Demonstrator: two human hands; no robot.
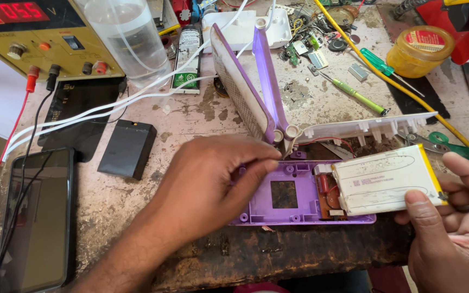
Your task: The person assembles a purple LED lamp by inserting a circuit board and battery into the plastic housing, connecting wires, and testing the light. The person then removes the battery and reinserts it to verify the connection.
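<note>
My left hand [213,184] is pinching the purple case [278,198] at its edge; my right hand [451,228] is gripping the flat battery [381,182] over it.

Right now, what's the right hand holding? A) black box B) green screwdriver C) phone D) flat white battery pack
D: the right hand pinches the flat white battery pack at its right end, over the open purple casing; the green screwdriver lies untouched on the bench.
</note>
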